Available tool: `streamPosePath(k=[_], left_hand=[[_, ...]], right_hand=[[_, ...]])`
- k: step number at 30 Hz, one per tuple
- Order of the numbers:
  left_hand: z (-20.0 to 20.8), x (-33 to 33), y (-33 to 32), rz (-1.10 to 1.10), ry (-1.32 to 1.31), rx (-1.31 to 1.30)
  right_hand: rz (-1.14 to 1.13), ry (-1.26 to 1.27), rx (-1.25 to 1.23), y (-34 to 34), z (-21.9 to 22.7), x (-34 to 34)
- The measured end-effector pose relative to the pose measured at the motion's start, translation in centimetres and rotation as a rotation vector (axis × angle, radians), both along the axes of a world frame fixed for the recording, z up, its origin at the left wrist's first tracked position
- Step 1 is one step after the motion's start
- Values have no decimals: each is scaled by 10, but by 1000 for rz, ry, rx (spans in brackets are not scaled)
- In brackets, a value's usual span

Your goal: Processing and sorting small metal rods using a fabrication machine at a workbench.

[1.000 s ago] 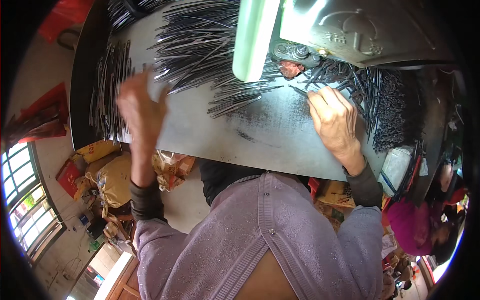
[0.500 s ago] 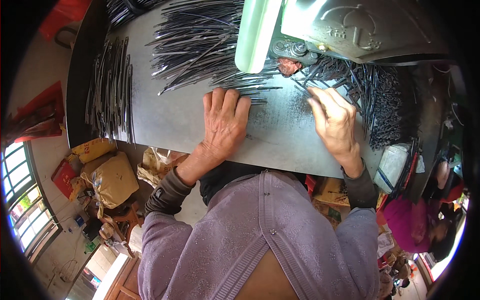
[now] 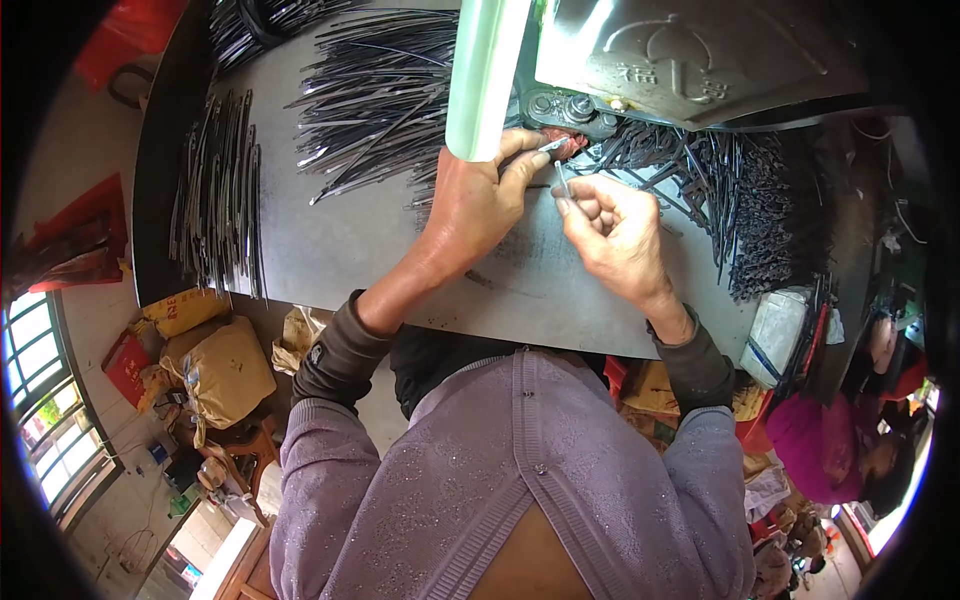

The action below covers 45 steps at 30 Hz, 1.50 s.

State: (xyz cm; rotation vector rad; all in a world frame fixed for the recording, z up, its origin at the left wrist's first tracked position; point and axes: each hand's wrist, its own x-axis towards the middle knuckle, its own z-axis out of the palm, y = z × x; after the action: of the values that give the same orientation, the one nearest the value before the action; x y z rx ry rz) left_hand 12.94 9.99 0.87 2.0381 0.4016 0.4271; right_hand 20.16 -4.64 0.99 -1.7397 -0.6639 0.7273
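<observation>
Over the table, beside the small metal machine head (image 3: 570,108), both hands work close together. My left hand (image 3: 475,200) is closed in a pinch, its thumb and forefinger on the bright end of a thin metal strip (image 3: 552,146) by the reddish lump (image 3: 572,143) under the machine. The rest of that strip is hidden by the hand. My right hand (image 3: 622,240) pinches a short, narrow metal piece (image 3: 562,180) that points up from its fingertips. Left of my left hand lies a broad heap of long dark metal strips (image 3: 380,100).
A pale lamp tube (image 3: 488,85) and an embossed metal cover (image 3: 700,60) overhang the grey metal table (image 3: 320,245). Another strip bundle (image 3: 215,195) lies at the left. Piles of short dark pieces (image 3: 770,215) and a white box (image 3: 778,335) are at the right.
My left hand has risen from the table and moved right to the machine, now pinching a strip. My right hand has shifted left toward it, with a short metal piece showing in its fingers.
</observation>
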Motion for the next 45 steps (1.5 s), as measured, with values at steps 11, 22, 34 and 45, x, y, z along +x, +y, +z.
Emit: streamPosePath(k=[11,22,34,45], left_hand=[[-9,13,-11,39,-130,104],[-12,17,-9,77,-178,184],[-14,12,-7,41,-192,492],[-15,13,-6,82,-207,372]], right_hand=[[-69,71,92,8,-4,15],[-61,123,69,6,1,17],[-38,160,64,6,1,20],[-22,154,63,6,4,19]])
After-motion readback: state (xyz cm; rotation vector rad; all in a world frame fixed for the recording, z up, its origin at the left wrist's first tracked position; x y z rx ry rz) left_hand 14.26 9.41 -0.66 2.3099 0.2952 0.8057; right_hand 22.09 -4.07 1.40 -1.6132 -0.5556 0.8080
